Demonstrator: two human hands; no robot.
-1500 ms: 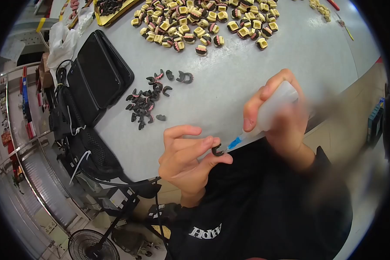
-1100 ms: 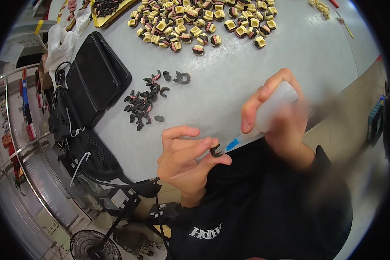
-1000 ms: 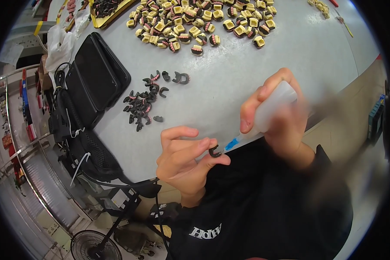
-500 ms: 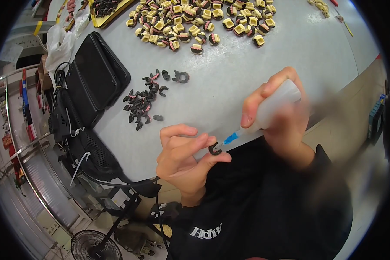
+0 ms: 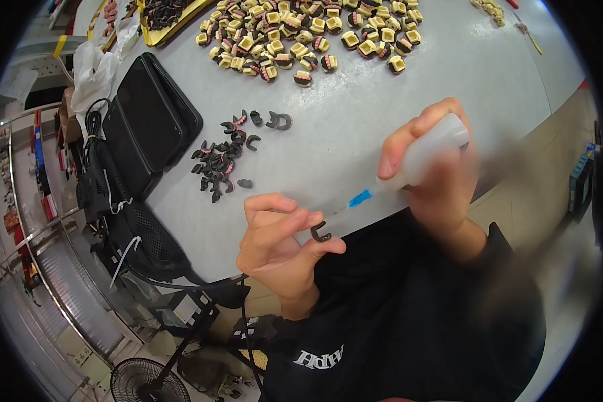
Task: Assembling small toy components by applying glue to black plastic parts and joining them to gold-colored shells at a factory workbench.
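Between thumb and fingertips, my left hand point(image 5: 278, 248) pinches a small black U-shaped piece point(image 5: 320, 232) over the table's near edge. Wrapped round a translucent white squeeze bottle point(image 5: 432, 153) is my right hand point(image 5: 442, 181). The bottle lies tilted, its blue nozzle with a thin tip point(image 5: 359, 198) directed down toward the U-shaped piece. A gap separates tip and piece. Loose black U-shaped pieces point(image 5: 224, 157), some with pink rows, lie in a cluster to the left of my hands. Part of the right hand is blurred.
A heap of cream, black and pink parts point(image 5: 281, 37) covers the far table. A black tablet-like device point(image 5: 144, 117) with cables stands at the left edge. Behind it are a white plastic bag point(image 5: 90, 70) and a yellow tray point(image 5: 171, 27). A fan point(image 5: 147, 380) stands below left.
The nozzle has drawn away from the U-shaped piece, up and to the right. My left hand has shifted slightly left with the piece still pinched.
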